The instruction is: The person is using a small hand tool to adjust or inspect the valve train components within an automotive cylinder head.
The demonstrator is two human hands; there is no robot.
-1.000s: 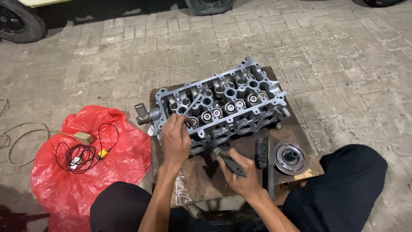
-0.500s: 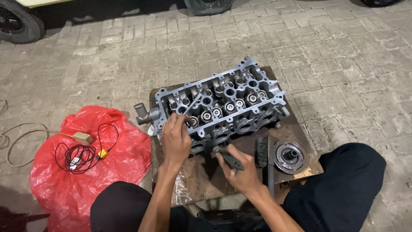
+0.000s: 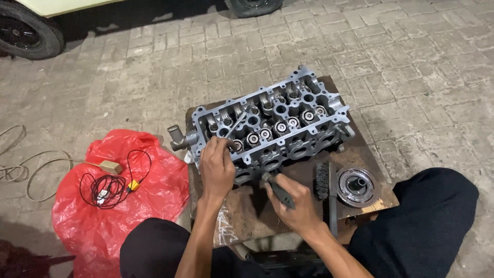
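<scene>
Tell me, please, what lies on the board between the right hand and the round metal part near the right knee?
In the head view, a black brush lies between the right hand and the round metal part.

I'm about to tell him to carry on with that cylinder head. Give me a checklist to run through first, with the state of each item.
1. Cylinder head resting flat on the rusty plate: ok.
2. Left hand gripping the thin metal tool that points into the head: ok.
3. Right hand holding the dark tool against the head's near edge: ok.
4. Tool tip seated in the valve pocket: cannot tell.
5. Wire brush and round metal part lying apart from both hands: ok.
6. Red plastic bag with cables lying off the plate: ok.
</scene>
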